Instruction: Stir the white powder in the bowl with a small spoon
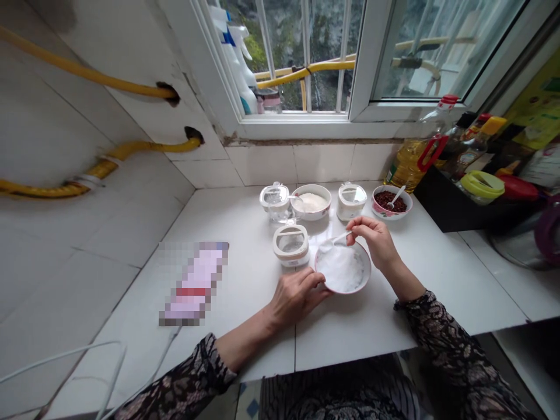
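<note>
My left hand (300, 291) grips the near left rim of a bowl (367, 273) that holds a white, salt-like powder (343, 269). Between the fingertips of my right hand (371, 236) is the handle of a small white spoon (336, 238), its bowl end lying at the powder's far left edge. Just left of the bowl stands a lidded seasoning jar (291, 245) with a clear top. Behind are two similar jars, one to the left (273, 198) and one to the right (351, 201). A bowl of pale granules (311, 202) sits between them.
A bowl of dark reddish spices (391, 202) with a white spoon stands at the back right. Beside it are an oil bottle (409, 157) and a black rack (441, 198) of bottles. A blurred-out phone-like object (199, 283) with a cable lies left. The counter's front edge runs below my hands.
</note>
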`<action>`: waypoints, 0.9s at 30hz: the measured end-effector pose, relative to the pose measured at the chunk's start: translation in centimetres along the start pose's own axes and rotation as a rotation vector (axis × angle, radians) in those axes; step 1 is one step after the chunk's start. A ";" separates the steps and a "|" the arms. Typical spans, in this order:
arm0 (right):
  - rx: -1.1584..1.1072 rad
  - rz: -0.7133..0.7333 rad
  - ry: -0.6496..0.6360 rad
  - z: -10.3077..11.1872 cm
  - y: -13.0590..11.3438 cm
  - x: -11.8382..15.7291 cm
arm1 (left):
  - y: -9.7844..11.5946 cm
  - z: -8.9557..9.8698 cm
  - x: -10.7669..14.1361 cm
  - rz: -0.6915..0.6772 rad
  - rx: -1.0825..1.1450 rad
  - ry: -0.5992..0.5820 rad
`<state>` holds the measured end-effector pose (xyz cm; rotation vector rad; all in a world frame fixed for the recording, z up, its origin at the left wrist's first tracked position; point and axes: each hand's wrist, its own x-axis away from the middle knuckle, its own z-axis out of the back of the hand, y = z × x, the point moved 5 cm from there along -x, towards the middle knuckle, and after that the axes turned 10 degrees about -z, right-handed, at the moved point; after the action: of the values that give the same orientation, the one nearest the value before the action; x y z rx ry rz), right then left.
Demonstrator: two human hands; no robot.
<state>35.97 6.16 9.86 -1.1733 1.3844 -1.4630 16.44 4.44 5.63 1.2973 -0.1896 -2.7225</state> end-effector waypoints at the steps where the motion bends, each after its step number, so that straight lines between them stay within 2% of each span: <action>1: -0.008 0.031 -0.003 -0.3 -0.2 0.2 | 0.0 0.0 0.0 0.002 0.003 0.000; 5: 0.095 0.256 -0.027 -2.5 -0.9 1.7 | 0.1 0.0 -0.2 0.007 0.013 0.004; 9: 0.556 0.645 -0.087 -5.3 -1.3 3.3 | 0.1 0.1 -0.2 -0.007 -0.020 0.015; 12: 0.776 0.827 -0.134 -6.1 -1.2 3.8 | 0.1 0.1 -0.2 -0.005 -0.032 0.023; 15: 0.682 0.852 -0.065 -4.7 -2.2 4.0 | 0.1 0.1 -0.2 -0.001 -0.018 0.008; 19: 0.566 0.746 0.075 -2.2 -3.2 4.0 | 0.0 0.1 -0.2 0.002 0.003 0.006; 22: 0.630 0.726 0.047 -1.9 -2.8 3.7 | 0.0 0.1 -0.1 0.010 0.010 -0.003; 27: 0.740 0.738 -0.010 -2.8 -1.3 3.3 | 0.0 0.1 0.0 0.012 0.006 -0.014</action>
<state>32.52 3.86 11.60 -0.1593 0.9538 -1.2230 16.39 4.44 5.69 1.2751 -0.2059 -2.7241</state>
